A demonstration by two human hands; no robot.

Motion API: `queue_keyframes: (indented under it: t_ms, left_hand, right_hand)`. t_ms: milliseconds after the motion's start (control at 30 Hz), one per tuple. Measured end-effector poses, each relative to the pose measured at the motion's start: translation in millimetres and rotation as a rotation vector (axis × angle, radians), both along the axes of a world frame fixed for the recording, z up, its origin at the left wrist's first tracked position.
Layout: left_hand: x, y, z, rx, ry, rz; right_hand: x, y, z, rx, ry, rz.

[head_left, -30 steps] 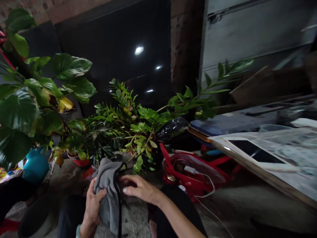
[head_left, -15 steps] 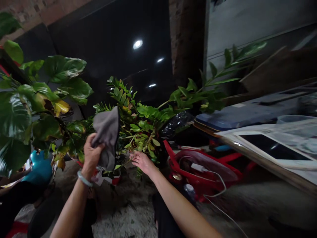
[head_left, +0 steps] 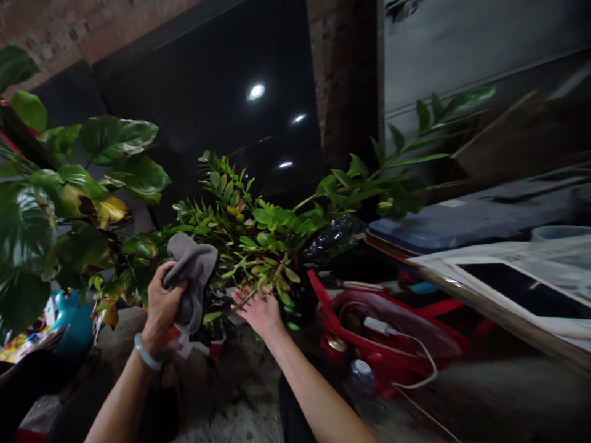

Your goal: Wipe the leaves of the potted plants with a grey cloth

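Note:
My left hand point(head_left: 165, 299) is closed around a bunched grey cloth point(head_left: 192, 274), held up in front of the leaves. A pale bangle circles that wrist. My right hand point(head_left: 261, 312) is open, palm up and fingers spread, under the lower stems of a leafy green plant point(head_left: 272, 224). A thin stem crosses its fingers; whether they touch it I cannot tell. The plant's base is hidden behind foliage and hands.
A large-leaved plant point(head_left: 122, 140) with a yellow leaf fills the left, above a teal object point(head_left: 74, 325). On the right are a red plastic chair point(head_left: 318, 289), a white cable point(head_left: 431, 363), a bottle point(head_left: 362, 372) and a table edge point(head_left: 462, 289) bearing a white-framed tablet point(head_left: 517, 286). Dark panels stand behind.
My left hand has lowered slightly, and the cloth has gone from hanging flat to bunched and folded. My right hand has turned palm up and spread its fingers under the stems.

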State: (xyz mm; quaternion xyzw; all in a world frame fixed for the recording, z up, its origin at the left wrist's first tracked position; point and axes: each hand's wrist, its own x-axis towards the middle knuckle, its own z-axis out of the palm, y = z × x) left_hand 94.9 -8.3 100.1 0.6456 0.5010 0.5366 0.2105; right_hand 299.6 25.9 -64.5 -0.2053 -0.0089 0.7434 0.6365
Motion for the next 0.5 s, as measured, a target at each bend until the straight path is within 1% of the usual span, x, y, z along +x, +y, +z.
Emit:
queue_keyframes:
  t_ms: [33, 67, 133, 167, 200, 233, 267, 300, 367, 400, 433, 467, 500]
  left_hand:
    - [1, 5, -11.9, -0.015, 0.017, -0.017]
    - [0, 7, -27.3, -0.065, 0.05, -0.066]
    - [-8, 1, -57.2, -0.241, 0.153, -0.23]
    - [-15, -6, -66.2, -0.322, 0.201, -0.299]
    - [-23, -13, -68.4, -0.38, 0.231, -0.345]
    - [-32, -20, -62.7, -0.406, 0.246, -0.361]
    - [-39, -25, -49.6, -0.39, 0.239, -0.339]
    - [-46, -26, -30.8, -0.339, 0.23, -0.297]
    - [-53, -20, 13.1, -0.156, 0.194, -0.157]
    - [-53, -12, 31.9, -0.051, 0.182, -0.084]
    - [-52, -4, 44.9, 0.053, 0.152, 0.001]
    - [-49, 5, 50.3, 0.13, 0.13, 0.065]
    - [-45, 12, 47.7, 0.171, 0.113, 0.101]
  right_hand:
    - [-2, 1, 1.3, -0.005, 0.006, -0.014]
    - [-3, 2, 1.2, -0.006, 0.005, -0.032]
    - [-5, 5, -1.7, -0.019, -0.017, -0.074]
    - [-5, 6, -3.8, -0.035, -0.039, -0.087]
    - [-5, 7, -5.8, -0.055, -0.069, -0.088]
    - [-6, 7, -7.4, -0.074, -0.106, -0.076]
    - [-6, 8, -8.3, -0.088, -0.145, -0.055]
    - [-6, 8, -8.3, -0.095, -0.179, -0.032]
    - [-7, 8, -6.3, -0.096, -0.218, -0.012]
    - [-8, 8, -4.4, -0.097, -0.22, -0.018]
    - [-9, 8, -2.3, -0.099, -0.216, -0.029]
    - [-10, 8, -0.2, -0.101, -0.209, -0.041]
    - [-11, 8, 1.7, -0.1, -0.201, -0.05]
